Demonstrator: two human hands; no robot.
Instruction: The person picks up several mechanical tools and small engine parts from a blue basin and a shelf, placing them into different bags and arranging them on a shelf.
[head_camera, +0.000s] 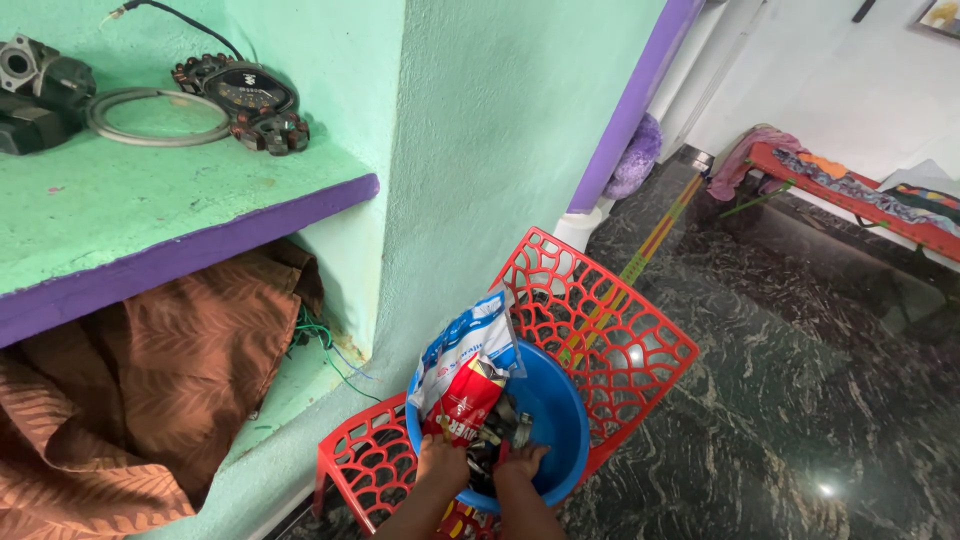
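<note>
The dark marbled floor (800, 380) lies open from 1 to 5 o'clock, glossy and bare up to a low red bench (850, 200) at 2 o'clock. A green shelf (150, 220) with a purple edge fills 10 o'clock, brown cloth (150, 400) bunched beneath. At 6 o'clock a red lattice plastic chair (610, 340) carries a smooth blue basin (560, 410). Inside, a crinkled red, white and blue bag (465, 375) leans at the basin's 10 o'clock. The left hand (442, 463) grips the bag's lower end; the right hand (520, 462) rests among dark, indistinct items, its grip impossible to tell. Both forearms are cut off.
</note>
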